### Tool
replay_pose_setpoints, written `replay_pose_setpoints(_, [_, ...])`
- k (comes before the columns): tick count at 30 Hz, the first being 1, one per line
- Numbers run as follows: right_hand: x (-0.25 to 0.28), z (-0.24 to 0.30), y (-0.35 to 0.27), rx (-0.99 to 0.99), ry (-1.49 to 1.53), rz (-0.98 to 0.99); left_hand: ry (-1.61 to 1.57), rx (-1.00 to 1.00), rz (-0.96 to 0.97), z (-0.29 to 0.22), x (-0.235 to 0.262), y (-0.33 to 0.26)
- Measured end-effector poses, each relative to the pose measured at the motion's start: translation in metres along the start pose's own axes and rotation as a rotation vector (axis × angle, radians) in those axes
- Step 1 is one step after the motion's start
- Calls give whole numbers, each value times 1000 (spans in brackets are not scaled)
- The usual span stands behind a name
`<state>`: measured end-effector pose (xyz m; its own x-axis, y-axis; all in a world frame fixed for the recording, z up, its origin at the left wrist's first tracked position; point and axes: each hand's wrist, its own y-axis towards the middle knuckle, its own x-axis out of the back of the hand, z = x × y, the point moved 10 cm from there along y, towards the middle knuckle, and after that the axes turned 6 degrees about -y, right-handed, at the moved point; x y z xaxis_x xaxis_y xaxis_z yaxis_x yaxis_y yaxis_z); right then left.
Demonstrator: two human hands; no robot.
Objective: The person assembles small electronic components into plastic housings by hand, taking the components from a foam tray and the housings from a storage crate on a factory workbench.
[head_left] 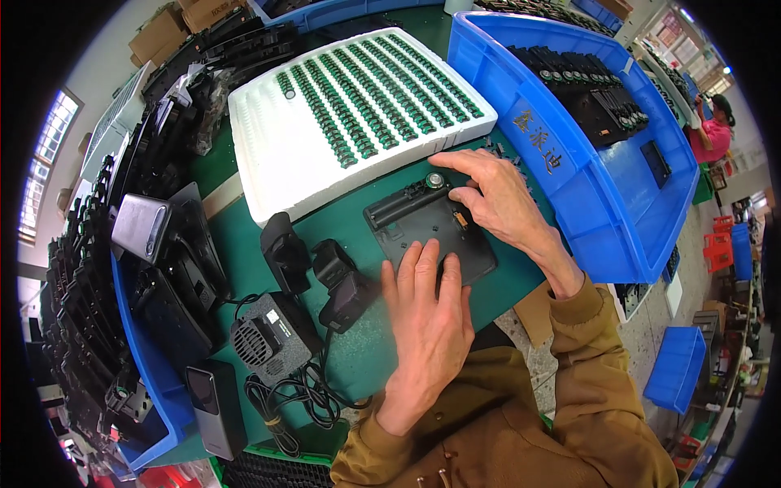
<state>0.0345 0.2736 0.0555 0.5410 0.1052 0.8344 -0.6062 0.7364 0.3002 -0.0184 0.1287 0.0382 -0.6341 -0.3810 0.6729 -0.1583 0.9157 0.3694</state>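
Observation:
A black plastic housing [431, 228] lies on the green table in front of me. My left hand [431, 317] rests on its near part, fingers stretched out flat. At the far edge of the housing sits a small part with a round silver disc [435, 180] and a bit of green board. My right hand [500, 195] arches over the housing's right far corner. Its index finger reaches beyond the disc and its thumb is just right of it, the two apart. The other right fingers are partly hidden. A small copper-coloured piece [461, 219] shows on the housing.
A white foam tray [281, 183] with rows of small green parts lies beyond. At right stands a blue bin [561, 179] with black housings. Left are black plastic pieces [285, 252], a grey speaker-like box [272, 337], coiled cable [305, 394] and a power bank-like block [215, 407]. A person [712, 134] is far right.

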Motion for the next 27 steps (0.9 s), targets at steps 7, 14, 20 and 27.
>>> replay_pose_setpoints(7, [-9, -1, 3, 135, 12, 24, -13, -13, -20, -3, 2, 1])
replay_pose_setpoints(14, [8, 11, -5, 137, 65, -56, -40, -44, -77, -5, 11, -2])
replay_pose_setpoints(20, [37, 20, -21, 147, -72, -185, -120, -211, -202, -19, 30, -8])
replay_pose_setpoints(27, [78, 29, -59, 90, -204, -279, -238, -311, -306, -31, 47, -15])
